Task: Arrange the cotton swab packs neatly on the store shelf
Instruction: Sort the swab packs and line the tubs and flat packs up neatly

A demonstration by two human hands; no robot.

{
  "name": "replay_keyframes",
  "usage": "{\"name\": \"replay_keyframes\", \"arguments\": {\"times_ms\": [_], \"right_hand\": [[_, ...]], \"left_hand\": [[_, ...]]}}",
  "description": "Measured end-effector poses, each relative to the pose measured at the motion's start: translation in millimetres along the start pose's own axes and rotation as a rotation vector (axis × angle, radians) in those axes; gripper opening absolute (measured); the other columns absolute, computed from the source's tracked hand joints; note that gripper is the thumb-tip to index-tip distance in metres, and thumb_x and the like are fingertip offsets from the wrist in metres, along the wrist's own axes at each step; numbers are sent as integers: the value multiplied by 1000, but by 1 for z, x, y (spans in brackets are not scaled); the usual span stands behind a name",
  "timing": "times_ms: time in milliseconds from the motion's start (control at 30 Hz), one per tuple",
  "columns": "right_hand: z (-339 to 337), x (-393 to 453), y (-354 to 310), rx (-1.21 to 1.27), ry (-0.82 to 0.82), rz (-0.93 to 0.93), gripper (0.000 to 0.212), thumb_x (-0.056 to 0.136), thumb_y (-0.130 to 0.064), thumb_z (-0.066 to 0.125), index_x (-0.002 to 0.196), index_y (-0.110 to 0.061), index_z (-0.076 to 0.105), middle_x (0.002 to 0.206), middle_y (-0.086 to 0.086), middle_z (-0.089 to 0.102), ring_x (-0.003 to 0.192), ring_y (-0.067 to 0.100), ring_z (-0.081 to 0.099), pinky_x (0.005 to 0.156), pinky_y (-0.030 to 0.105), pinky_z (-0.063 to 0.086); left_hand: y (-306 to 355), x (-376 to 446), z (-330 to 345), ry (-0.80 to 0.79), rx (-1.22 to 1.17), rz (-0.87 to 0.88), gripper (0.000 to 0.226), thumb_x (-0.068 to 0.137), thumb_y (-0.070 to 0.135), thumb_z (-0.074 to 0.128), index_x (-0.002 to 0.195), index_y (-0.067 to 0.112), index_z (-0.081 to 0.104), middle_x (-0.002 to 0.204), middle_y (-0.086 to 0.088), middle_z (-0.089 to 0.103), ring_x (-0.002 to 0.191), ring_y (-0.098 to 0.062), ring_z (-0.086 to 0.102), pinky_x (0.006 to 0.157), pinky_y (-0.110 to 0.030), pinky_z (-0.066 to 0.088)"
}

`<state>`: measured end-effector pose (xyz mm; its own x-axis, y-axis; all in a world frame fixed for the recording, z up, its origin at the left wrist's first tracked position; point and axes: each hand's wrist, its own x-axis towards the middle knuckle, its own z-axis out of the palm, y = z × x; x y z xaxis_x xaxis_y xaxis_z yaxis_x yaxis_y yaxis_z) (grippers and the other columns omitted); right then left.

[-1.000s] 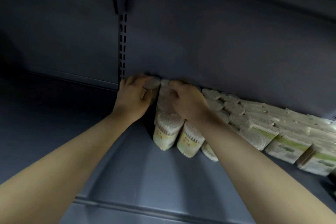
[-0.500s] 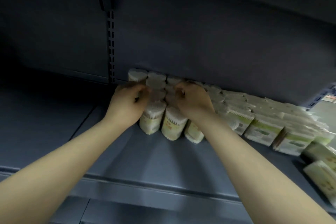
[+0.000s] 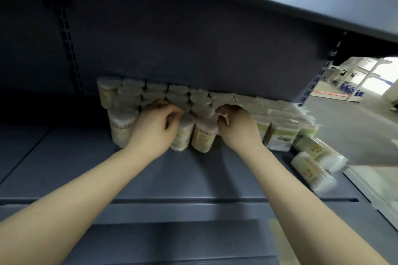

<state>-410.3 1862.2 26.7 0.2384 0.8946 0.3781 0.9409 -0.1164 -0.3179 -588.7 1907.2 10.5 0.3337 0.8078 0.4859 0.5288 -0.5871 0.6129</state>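
Round cotton swab packs (image 3: 155, 92) stand upright in rows at the back of a dark grey shelf (image 3: 193, 174). My left hand (image 3: 154, 127) has its fingers curled over the top of a front-row pack (image 3: 183, 133). My right hand (image 3: 235, 127) curls its fingers on the pack (image 3: 203, 133) beside it. Boxed packs with green labels (image 3: 282, 133) stand to the right of the round ones. Two round packs (image 3: 316, 163) lie on their sides at the shelf's right end.
A shelf board (image 3: 280, 0) hangs overhead. A perforated upright (image 3: 69, 49) runs down the back panel on the left, another (image 3: 321, 71) on the right. Beyond the right end a shop floor (image 3: 353, 122) is visible. The shelf's front lip (image 3: 193, 202) runs below my forearms.
My hands have drawn back from the rear rows to the front-row packs. The view has shifted, showing the shelf's right end and the lying packs.
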Motion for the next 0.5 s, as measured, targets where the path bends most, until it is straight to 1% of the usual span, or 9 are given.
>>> {"name": "replay_keyframes", "arguments": {"times_ms": [100,167,200,267,367,433,500], "right_hand": [[-10,-14,26,-34,-8,41,33,89,-12,46,118,-14,60,119,13,59,103,32,55,73,31,44],[-17,-23,40,-40,10,78,33,86,-10,48,116,-13,62,113,14,61,101,34,55,71,31,40],[-20,-28,47,-35,21,95,32,85,-8,48,113,-12,63,109,15,62,98,35,56,70,31,41],[-26,-39,59,-40,31,122,31,82,-7,49,109,-11,64,105,18,63,96,37,56,71,34,43],[-37,-55,77,-74,45,172,33,81,-9,49,109,-13,64,110,18,62,101,37,56,75,35,43],[-43,-65,89,-112,37,212,33,80,-11,51,111,-14,63,108,15,61,100,36,54,78,36,44],[-50,-75,102,-140,18,264,36,79,-11,53,114,-14,62,110,15,59,103,35,51,81,36,43]], "left_hand": [[22,-8,18,-76,-40,31,27,92,21,45,107,15,65,108,-3,62,98,-22,57,79,-32,46],[36,-11,30,-110,-50,89,27,89,20,45,106,14,65,108,-5,60,97,-25,57,81,-37,47],[42,-13,36,-121,-55,119,28,87,19,45,105,13,66,107,-6,59,97,-27,57,81,-38,47],[54,-17,48,-147,-65,148,28,87,17,46,104,13,67,108,-6,59,99,-27,56,84,-37,46],[67,-25,63,-194,-59,171,25,90,13,49,110,16,64,110,-1,57,102,-21,53,85,-34,44],[75,-29,70,-248,-51,178,26,92,15,47,114,20,61,103,5,56,97,-16,54,81,-32,45],[81,-33,77,-311,-34,173,28,93,17,44,116,25,58,92,12,54,87,-11,52,75,-30,45]]}}
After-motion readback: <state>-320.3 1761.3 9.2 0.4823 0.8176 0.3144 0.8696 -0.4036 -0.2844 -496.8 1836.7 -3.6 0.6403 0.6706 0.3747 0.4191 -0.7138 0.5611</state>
